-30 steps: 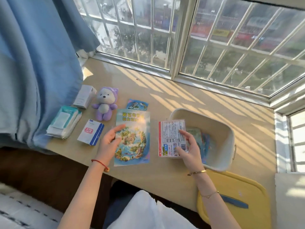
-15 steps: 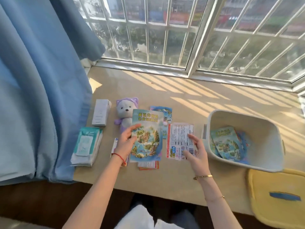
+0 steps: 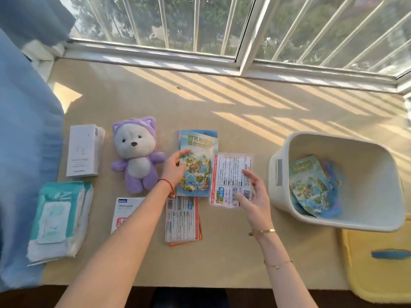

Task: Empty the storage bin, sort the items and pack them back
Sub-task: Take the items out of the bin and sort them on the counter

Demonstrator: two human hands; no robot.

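The white storage bin (image 3: 282,181) lies tipped toward me at the right, with several blue map leaflets (image 3: 311,185) inside. My left hand (image 3: 174,167) holds a blue map leaflet (image 3: 198,172) by its left edge, over another like it. My right hand (image 3: 251,192) grips a white printed packet with a red border (image 3: 231,174) just right of that leaflet. Below them a similar packet (image 3: 182,218) lies flat on the table. A purple plush bear (image 3: 138,152), a white box (image 3: 84,150), a wet-wipes pack (image 3: 60,218) and a small white-and-red box (image 3: 124,210) lie at the left.
The beige table (image 3: 222,107) runs along a barred window (image 3: 222,30). A blue curtain (image 3: 20,152) hangs over the table's left edge. The yellow bin lid (image 3: 378,258) lies at the near right, partly under the bin.
My view has swung left and down. Both hands carried the leaflet and the packet leftward, away from the bin; the leaflet now sits over another leaflet, above a flat packet.
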